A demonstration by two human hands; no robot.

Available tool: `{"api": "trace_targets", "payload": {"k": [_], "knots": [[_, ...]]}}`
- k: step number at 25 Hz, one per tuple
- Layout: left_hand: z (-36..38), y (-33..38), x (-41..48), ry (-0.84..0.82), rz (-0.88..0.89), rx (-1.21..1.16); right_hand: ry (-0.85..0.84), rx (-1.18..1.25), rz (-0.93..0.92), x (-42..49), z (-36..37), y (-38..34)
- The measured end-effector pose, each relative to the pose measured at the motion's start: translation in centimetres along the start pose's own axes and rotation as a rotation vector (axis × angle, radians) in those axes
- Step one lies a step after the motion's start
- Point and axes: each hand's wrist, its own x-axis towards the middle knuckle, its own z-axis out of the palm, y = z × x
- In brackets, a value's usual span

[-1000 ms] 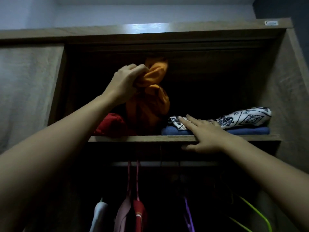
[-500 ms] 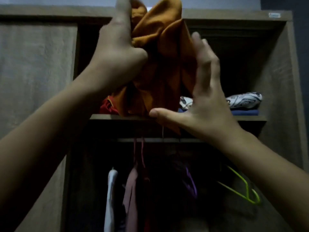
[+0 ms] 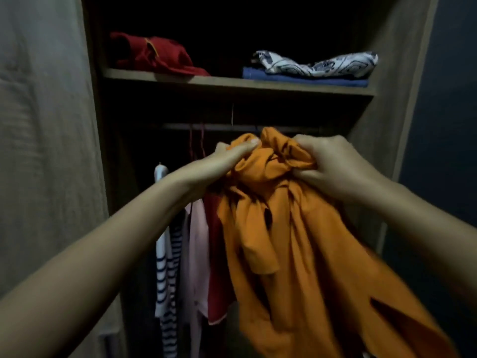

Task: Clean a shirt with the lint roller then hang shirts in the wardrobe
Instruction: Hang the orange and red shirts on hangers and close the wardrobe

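An orange shirt (image 3: 289, 244) hangs bunched in front of the open wardrobe (image 3: 395, 73). My left hand (image 3: 219, 164) grips its crumpled top from the left, thumb pressed on the cloth. My right hand (image 3: 333, 166) grips the same bunch from the right, fingers curled into the fabric. The shirt's lower part drapes down toward the bottom right. No lint roller is in view.
The shelf (image 3: 232, 82) holds a red garment (image 3: 154, 54) on the left and a patterned white cloth (image 3: 317, 63) on a blue folded one (image 3: 304, 78). Below, a rail (image 3: 180, 126) carries a striped shirt (image 3: 167, 259), a pink one (image 3: 197, 254) and a red one (image 3: 216, 267).
The orange shirt came off the shelf and down to rail height. My right hand, open beside it before, now grips it. The view has tilted downward.
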Motion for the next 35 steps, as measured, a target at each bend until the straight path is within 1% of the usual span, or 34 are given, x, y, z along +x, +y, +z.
{"api": "trace_targets", "payload": {"k": [1,2,3,5,7,8,10,12,13,15,16,17,19,20,21,22,24,25,26,28,29,32,34,35], "knots": [[0.1,-1.4,0.3,-0.03,-0.033,-0.067,0.002,-0.014,0.048,-0.6,-0.3,0.6],[0.3,-2.5,0.4,-0.029,-0.041,-0.133,0.006,-0.007,0.104,-1.2,-0.6,1.4],[0.3,-3.4,0.0,-0.011,-0.034,-0.144,0.005,0.007,0.164,-1.7,-0.9,2.2],[-0.5,-5.4,0.0,0.001,-0.024,0.056,-0.013,-0.021,0.251,-2.5,-0.9,3.9],[-1.1,-6.6,-0.1,-0.038,0.061,0.269,-0.085,-0.109,0.3,-3.0,-0.3,5.0],[-1.3,-6.9,-0.1,-0.03,0.11,0.347,-0.126,-0.131,0.324,-3.3,0.1,5.2],[-1.2,-7.1,0.1,0.061,0.229,0.475,-0.172,-0.13,0.344,-3.8,0.7,5.5],[-1.0,-6.7,-0.1,0.18,0.347,0.605,-0.162,-0.093,0.34,-4.1,0.8,5.9],[-1.2,-6.5,0.0,0.183,0.372,0.671,-0.147,-0.047,0.347,-4.2,0.7,5.9],[-1.5,-6.2,0.2,0.055,0.33,0.767,-0.098,0.062,0.375,-4.2,0.7,5.7],[-1.5,-6.1,0.3,-0.004,0.282,0.771,-0.076,0.116,0.383,-4.2,0.8,5.6],[-1.5,-6.3,0.4,-0.02,0.24,0.75,-0.06,0.17,0.382,-4.1,1.0,5.3],[-1.1,-7.0,0.8,0.043,0.215,0.658,-0.021,0.269,0.369,-3.7,1.6,4.7],[-0.6,-7.5,1.0,0.08,0.234,0.593,0.006,0.316,0.369,-3.4,1.9,4.4],[0.1,-8.0,1.2,0.078,0.259,0.514,0.034,0.365,0.371,-2.9,2.2,4.1],[0.9,-8.4,1.1,0.028,0.285,0.408,0.066,0.412,0.375,-2.5,2.4,3.9],[2.9,-9.0,1.1,-0.138,0.288,0.132,0.126,0.48,0.391,-1.7,2.8,3.4],[3.8,-9.2,1.2,-0.194,0.284,0.05,0.141,0.497,0.393,-1.4,3.0,3.2],[4.6,-9.5,1.5,-0.213,0.305,0.024,0.144,0.505,0.391,-1.1,3.0,3.1],[5.0,-9.8,2.4,-0.162,0.36,0.048,0.13,0.499,0.391,-0.9,2.8,3.3],[4.8,-9.8,2.7,-0.104,0.375,0.066,0.118,0.488,0.397,-1.0,2.4,3.6],[3.7,-9.8,3.4,0.023,0.358,0.083,0.022,0.464,0.438,-1.8,1.4,5.3],[3.5,-10.0,3.5,0.03,0.314,0.177,-0.042,0.455,0.459,-2.4,1.2,6.1],[3.7,-10.1,3.5,0.032,0.311,0.276,-0.041,0.457,0.461,-2.6,1.3,6.2]]}}
